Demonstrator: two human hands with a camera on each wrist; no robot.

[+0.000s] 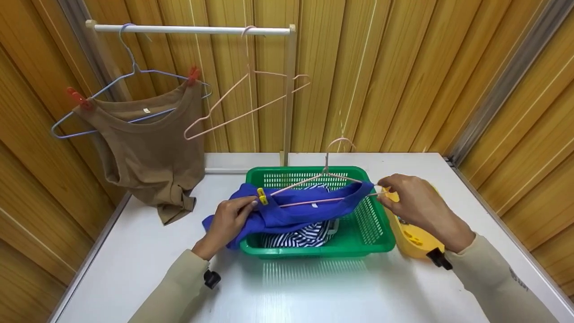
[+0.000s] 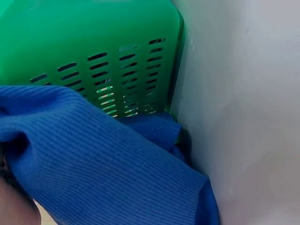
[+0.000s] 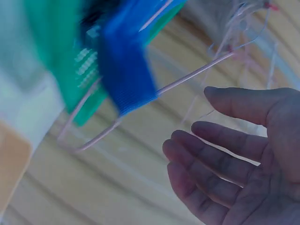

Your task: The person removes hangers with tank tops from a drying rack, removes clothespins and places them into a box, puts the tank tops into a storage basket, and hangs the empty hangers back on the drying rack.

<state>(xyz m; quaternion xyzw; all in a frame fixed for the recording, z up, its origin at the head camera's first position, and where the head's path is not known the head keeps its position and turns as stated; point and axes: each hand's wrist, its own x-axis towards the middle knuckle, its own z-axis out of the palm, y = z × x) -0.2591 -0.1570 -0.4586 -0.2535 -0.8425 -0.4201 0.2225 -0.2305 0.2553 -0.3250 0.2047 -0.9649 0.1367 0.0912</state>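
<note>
A blue sleeveless top hangs on a pink wire hanger over the basket. At its left shoulder a yellow clothespin clips the cloth to the wire. My left hand pinches the top right beside that clothespin; the left wrist view shows ribbed blue cloth draping down by the basket's side. My right hand is close to the hanger's right end. In the right wrist view its fingers are loosely bent and hold nothing, apart from the wire.
The green basket holds a striped garment. Right of it stands a yellow tub with clothespins inside. A white rack bar carries a bare pink hanger and a brown top clipped by red clothespins.
</note>
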